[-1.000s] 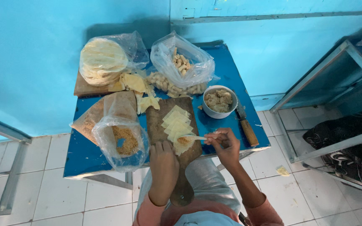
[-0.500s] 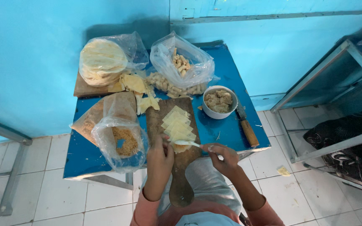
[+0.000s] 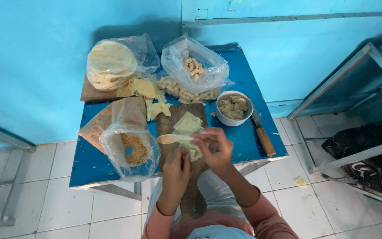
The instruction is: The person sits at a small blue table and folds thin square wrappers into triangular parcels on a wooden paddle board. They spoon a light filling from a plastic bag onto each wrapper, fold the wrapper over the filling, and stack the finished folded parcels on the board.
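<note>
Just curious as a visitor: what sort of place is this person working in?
Probably a small, plain food-preparation corner. A blue table against a blue wall holds a wooden cutting board, a bag of flat breads and a white bowl of filling.

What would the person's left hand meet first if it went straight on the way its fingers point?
The left hand points up the wooden board. It would probably first meet the pale dough sheets stacked there, though depth is hard to judge.

A single view is given, taken from the person's head and aimed steeply down at a blue table (image 3: 248, 146) against a blue wall (image 3: 45, 53). The table is seen whole from fairly near; the lens seems wide, perhaps bending the edges.
</note>
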